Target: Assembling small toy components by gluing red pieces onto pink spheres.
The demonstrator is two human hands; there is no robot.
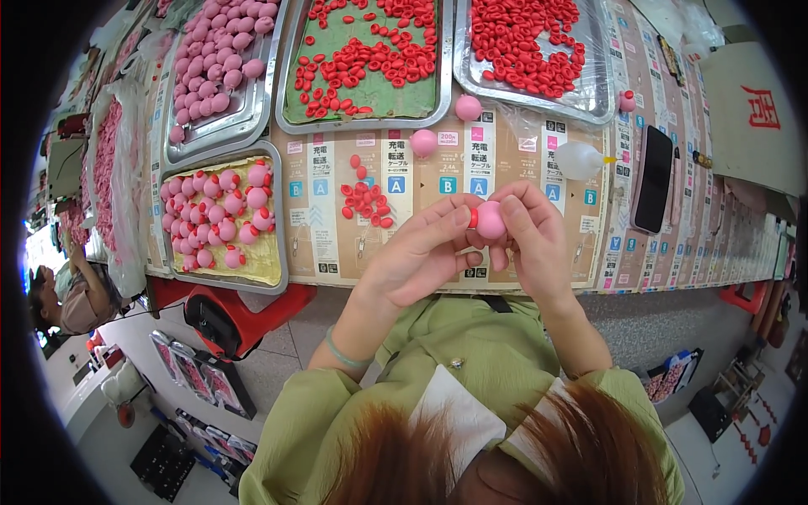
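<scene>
Pink ball [491, 220] with a small red ring [473, 219] at its left side sits at the centre of the frame, pinched between both hands above the near edge of the table [539, 160]. Left hand [414, 257] has its thumb and forefinger closed on the red ring; right hand [530, 231] has its fingers curled around the ball, holding it.

Just above the hands, left of centre, a loose cluster of red rings [364, 200] lies on the printed cardboard sheets covering the table, with two more pink balls [424, 142] beyond it. A small clear squeeze bottle [581, 160] lies to the right, and a dark phone [654, 178] farther right. Across the top, metal trays [446, 93] hold red rings; at the upper left, one tray holds plain pink balls [215, 63], and below it another holds pink balls fitted with red rings [223, 215].
</scene>
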